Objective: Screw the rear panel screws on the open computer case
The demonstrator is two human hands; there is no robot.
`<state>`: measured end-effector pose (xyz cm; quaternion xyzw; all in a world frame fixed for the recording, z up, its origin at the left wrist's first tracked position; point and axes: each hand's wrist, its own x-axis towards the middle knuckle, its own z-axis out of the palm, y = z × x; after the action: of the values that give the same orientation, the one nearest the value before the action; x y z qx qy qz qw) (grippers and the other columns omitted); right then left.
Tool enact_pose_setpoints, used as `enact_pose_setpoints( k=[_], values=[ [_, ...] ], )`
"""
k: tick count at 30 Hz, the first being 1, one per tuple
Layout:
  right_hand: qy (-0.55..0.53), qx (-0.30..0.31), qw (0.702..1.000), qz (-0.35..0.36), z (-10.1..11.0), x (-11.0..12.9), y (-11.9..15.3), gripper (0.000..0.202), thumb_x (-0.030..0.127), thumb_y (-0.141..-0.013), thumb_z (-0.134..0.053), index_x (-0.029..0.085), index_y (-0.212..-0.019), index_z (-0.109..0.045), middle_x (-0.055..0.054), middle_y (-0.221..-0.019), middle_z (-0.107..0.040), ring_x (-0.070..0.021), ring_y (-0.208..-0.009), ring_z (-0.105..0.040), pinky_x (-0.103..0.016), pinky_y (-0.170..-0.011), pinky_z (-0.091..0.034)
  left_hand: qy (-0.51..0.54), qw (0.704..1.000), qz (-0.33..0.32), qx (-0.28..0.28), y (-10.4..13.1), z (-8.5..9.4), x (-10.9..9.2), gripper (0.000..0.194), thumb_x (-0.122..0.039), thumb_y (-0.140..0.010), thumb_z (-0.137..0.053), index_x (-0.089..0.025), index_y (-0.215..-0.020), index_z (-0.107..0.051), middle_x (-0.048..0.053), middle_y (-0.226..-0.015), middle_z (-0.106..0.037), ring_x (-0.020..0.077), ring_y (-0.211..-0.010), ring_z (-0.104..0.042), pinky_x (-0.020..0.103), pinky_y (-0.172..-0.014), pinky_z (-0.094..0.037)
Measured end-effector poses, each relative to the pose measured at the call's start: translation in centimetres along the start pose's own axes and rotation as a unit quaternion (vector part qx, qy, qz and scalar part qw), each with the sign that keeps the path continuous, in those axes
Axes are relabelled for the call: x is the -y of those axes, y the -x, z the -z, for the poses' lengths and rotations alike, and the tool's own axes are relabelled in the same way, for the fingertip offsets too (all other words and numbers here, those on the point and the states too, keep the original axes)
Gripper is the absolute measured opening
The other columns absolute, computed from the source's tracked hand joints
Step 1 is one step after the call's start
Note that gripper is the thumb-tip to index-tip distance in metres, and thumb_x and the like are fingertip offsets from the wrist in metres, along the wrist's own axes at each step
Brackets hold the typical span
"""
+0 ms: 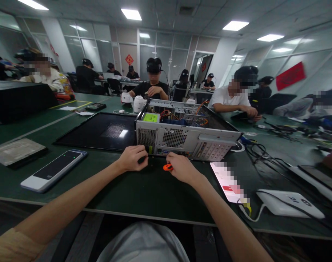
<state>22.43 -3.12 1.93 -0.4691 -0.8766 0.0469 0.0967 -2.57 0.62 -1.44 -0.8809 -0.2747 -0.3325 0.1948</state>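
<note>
Under bright rectangular ceiling lights (131, 14), a dark green tabletop (138, 198) spreads below my wrists. Just beyond my fingers sits the open silver metal computer case (190, 138). My right hand's (182, 168) fingers are closed around an orange-and-black tool (167, 167); I'd want that grip light and steady. My left hand (131, 158) curls near the case's lower edge, well placed for bracing; whether it pinches anything, I can't tell.

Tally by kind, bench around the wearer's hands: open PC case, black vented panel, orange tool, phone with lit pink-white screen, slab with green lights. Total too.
Open PC case: 1
Black vented panel: 1
Orange tool, at right hand: 1
Lit phone: 1
Green-light slab: 1
Total: 5
</note>
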Motion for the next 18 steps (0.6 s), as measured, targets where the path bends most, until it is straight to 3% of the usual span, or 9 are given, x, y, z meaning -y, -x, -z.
enact_pose_setpoints(
  k=[6,12,15,18],
  values=[
    [-0.004,0.009,1.000,0.009,-0.2,0.2,-0.3,0.025,-0.004,-0.075,-0.055,0.016,-0.085,-0.064,-0.007,-0.095,-0.068,-0.0216,-0.088,-0.064,-0.029,-0.074,-0.042,0.032,0.999,0.008,0.018,0.0,0.1,0.0,0.016,-0.021,-0.084,-0.051,-0.019,-0.073,-0.062,0.003,-0.071,-0.062,0.0159,-0.055,-0.059,0.027,-0.047,-0.045],
    [-0.056,-0.033,0.998,0.013,0.2,1.0,0.0,0.021,-0.004,-0.072,-0.058,0.016,-0.078,-0.062,-0.006,-0.086,-0.066,-0.0182,-0.078,-0.062,-0.027,-0.069,-0.040,0.031,0.999,-0.011,0.002,0.0,-0.3,-0.4,0.022,-0.023,-0.086,-0.051,-0.020,-0.065,-0.059,0.001,-0.062,-0.060,0.0150,-0.053,-0.057,0.027,-0.045,-0.041],
    [-0.107,-0.076,0.991,0.031,0.4,1.6,-0.5,0.015,0.002,-0.078,-0.060,0.017,-0.080,-0.062,-0.003,-0.086,-0.066,-0.0157,-0.077,-0.061,-0.026,-0.071,-0.042,0.030,0.999,-0.026,-0.026,-0.3,-0.2,-0.9,0.016,-0.026,-0.085,-0.051,-0.018,-0.081,-0.065,0.001,-0.068,-0.063,0.0139,-0.053,-0.058,0.025,-0.045,-0.042],
    [-0.153,-0.116,0.980,0.051,0.6,2.0,-1.1,0.012,0.007,-0.082,-0.062,0.018,-0.078,-0.062,-0.002,-0.084,-0.067,-0.0144,-0.075,-0.060,-0.025,-0.072,-0.043,0.029,0.997,-0.036,-0.061,-0.6,0.1,-1.3,0.022,-0.028,-0.086,-0.052,-0.016,-0.100,-0.064,0.004,-0.078,-0.066,0.0134,-0.055,-0.060,0.023,-0.045,-0.043]
  ],
)
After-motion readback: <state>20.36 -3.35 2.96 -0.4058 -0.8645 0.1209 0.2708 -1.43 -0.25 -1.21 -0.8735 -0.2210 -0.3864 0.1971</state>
